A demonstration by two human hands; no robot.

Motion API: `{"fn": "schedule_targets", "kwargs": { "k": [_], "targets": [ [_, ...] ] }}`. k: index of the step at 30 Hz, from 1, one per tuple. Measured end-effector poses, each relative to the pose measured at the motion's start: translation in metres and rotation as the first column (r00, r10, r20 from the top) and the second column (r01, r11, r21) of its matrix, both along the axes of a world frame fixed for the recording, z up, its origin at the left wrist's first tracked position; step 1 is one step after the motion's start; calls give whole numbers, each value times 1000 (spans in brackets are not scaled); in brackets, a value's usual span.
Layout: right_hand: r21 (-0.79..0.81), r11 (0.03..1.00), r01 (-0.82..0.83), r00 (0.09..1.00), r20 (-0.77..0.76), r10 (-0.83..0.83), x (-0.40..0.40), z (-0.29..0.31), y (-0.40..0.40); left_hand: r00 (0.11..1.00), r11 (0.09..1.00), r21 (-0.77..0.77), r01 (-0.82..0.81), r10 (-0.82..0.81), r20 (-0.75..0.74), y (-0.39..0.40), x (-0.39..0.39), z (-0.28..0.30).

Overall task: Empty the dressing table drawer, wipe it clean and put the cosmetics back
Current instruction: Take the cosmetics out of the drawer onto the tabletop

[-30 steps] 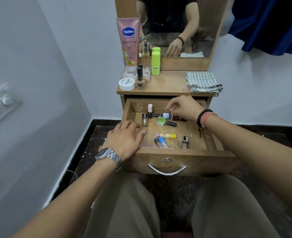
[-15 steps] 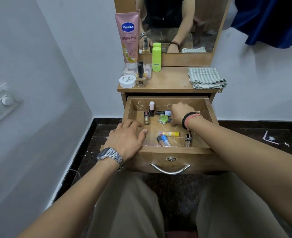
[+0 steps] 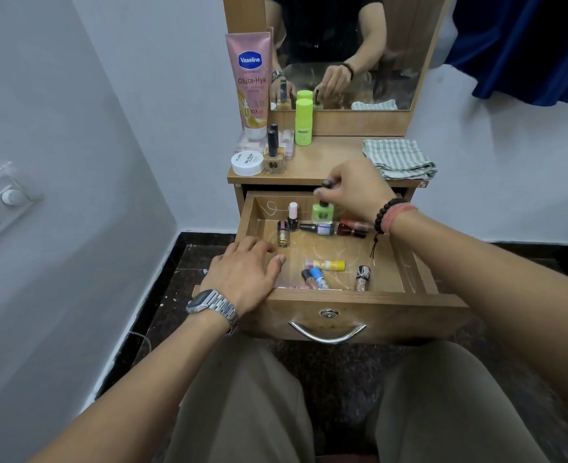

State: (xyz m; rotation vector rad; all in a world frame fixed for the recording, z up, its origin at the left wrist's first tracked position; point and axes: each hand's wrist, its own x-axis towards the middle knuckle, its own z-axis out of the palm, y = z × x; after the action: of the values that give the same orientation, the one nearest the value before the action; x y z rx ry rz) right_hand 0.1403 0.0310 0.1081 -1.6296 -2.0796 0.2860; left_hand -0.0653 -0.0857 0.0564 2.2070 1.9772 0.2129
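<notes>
While my left hand [image 3: 242,279] lies flat on the drawer [image 3: 359,300], my right hand [image 3: 356,190] pinches the green bottle [image 3: 322,212] upright, cap up.

Green bottle [image 3: 322,211] upright, lifted above open drawer [image 3: 359,300].

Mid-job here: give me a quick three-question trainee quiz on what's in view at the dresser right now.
1. True or false: the right hand holds the green nail polish bottle by its cap above the drawer.
2. Where is the left hand? A) on the checked cloth B) on the drawer's front-left corner C) on the Vaseline tube
3. Fill in: the yellow tube lies in the ____.

Key: 1 true; 2 B; 3 drawer.
</notes>
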Motion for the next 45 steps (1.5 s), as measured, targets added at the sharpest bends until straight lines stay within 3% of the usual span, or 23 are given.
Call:
{"fn": "schedule_targets", "kwargs": {
  "k": [7,17,36,45],
  "targets": [
    [100,994,45,980,-198,-25,-9,56,31,1000,1000,3,5,-5,13,-1,0,0],
    [108,993,55,998,-14,-53,-40,52,78,1000,1000,8,6,-6,20,-1,-1,-1],
    [38,999,17,999,28,-18,-52,52,95,999,1000,12,4,-4,35,-1,0,2],
    [104,994,37,999,-36,-34,-47,53,88,1000,1000,13,3,-3,30,0,-1,2]
  ]
}}
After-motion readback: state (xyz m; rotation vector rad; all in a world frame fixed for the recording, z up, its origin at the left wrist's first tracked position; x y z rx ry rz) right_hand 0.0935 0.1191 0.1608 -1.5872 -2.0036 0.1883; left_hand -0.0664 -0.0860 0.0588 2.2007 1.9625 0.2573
